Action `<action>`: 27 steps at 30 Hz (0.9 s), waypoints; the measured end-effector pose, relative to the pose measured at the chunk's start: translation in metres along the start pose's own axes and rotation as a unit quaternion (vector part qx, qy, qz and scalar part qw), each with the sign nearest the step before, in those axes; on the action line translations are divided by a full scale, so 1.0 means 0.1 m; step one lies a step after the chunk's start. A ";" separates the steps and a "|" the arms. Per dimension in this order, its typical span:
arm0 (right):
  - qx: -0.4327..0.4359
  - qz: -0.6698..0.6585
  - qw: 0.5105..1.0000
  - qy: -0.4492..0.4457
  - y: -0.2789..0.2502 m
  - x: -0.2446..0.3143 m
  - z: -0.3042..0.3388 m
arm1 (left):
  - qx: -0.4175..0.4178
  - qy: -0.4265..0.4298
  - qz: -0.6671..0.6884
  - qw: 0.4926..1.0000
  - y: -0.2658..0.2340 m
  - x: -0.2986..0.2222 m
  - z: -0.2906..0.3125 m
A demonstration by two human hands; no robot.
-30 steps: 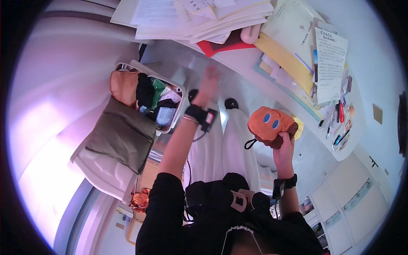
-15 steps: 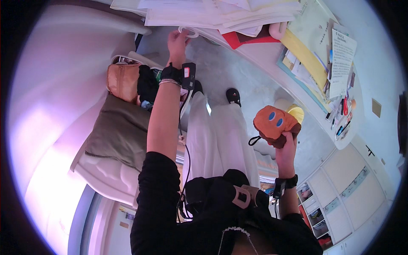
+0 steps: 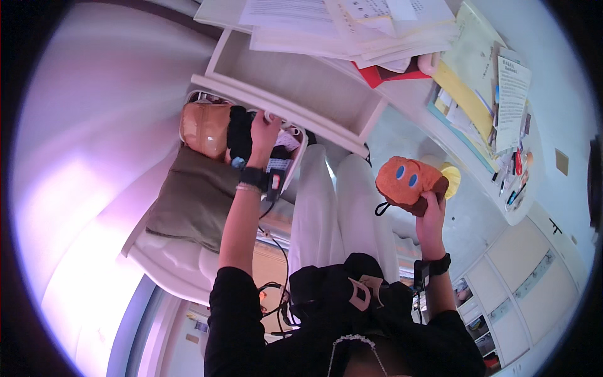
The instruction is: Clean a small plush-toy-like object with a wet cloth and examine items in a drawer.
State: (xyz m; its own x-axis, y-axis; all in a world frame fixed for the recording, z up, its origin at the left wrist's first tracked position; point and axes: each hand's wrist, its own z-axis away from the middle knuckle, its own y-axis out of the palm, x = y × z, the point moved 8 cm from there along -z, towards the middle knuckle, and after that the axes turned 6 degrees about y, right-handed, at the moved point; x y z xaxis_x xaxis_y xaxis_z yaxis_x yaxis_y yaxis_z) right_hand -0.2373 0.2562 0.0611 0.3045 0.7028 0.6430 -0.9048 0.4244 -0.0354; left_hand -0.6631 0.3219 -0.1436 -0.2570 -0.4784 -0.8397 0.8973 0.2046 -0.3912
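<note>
My left hand [image 3: 264, 135] is closed on a white drawer handle [image 3: 269, 117] at the drawer's front edge. The white drawer [image 3: 286, 69] stands pulled out from under the paper-covered desktop, its pale inner bottom showing. My right hand [image 3: 431, 220] grips an orange and brown plush pouch [image 3: 407, 181] with two blue oval eyes. A black loop hangs from the pouch's left side. Behind the pouch a yellow rounded piece [image 3: 451, 182] shows; whether it belongs to the pouch I cannot tell.
Loose papers [image 3: 352, 31] and a red folder [image 3: 399, 74] lie on the desk. Pens [image 3: 515, 176] sit at its right end. Left of my legs, a chair [image 3: 182, 251] bears a dark cushion [image 3: 188, 195]; a brown bag [image 3: 206, 129] sits in a basket beyond. Cables hang from my left wrist.
My left hand has come toward me with the handle, and the drawer has slid open over the basket and my feet. The pouch stays in my right hand, nearly unmoved.
</note>
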 end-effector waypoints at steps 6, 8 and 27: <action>0.041 0.050 0.997 0.033 0.48 -0.09 0.12 | -0.008 -0.065 -0.022 0.998 -0.51 0.53 0.73; 0.040 0.077 0.996 0.022 0.52 -0.15 0.09 | 0.010 -0.115 -0.021 0.993 -0.52 0.64 0.90; 0.242 0.504 0.784 -0.269 2.48 -0.02 -0.31 | -0.181 -0.154 0.234 0.943 -0.84 0.51 1.44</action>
State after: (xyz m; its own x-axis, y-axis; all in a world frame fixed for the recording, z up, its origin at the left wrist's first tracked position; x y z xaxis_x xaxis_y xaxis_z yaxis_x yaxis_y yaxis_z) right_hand -0.4527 0.3776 0.0270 -0.6900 0.1442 0.7093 -0.6517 -0.5500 -0.5223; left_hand -0.7000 0.1571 -0.0992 0.3036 -0.4765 -0.8251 0.6904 0.7068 -0.1541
